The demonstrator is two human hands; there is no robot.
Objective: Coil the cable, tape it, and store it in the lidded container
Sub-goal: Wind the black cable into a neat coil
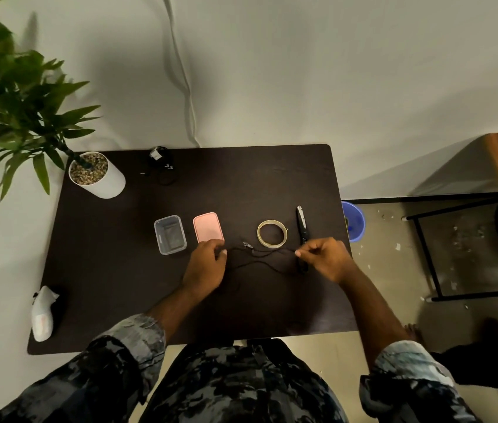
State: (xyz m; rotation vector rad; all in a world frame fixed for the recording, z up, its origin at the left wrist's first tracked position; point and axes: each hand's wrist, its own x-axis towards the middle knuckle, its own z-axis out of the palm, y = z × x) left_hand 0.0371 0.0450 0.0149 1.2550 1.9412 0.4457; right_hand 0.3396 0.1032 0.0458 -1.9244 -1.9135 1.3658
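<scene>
A thin black cable (259,261) lies stretched across the dark table (119,285) between my two hands. My left hand (206,267) pinches one end of it just below the pink lid (208,227). My right hand (325,259) pinches the other end near the handles of the black scissors (302,228). A roll of pale tape (272,234) lies flat just behind the cable. The clear plastic container (170,234) stands open to the left of its pink lid. A small metal plug (247,245) shows on the cable near the tape.
A potted plant in a white pot (98,175) stands at the back left corner. Another black cable bundle (162,166) lies at the back edge. A white object (43,312) rests at the front left edge. A blue bucket (354,221) sits on the floor to the right.
</scene>
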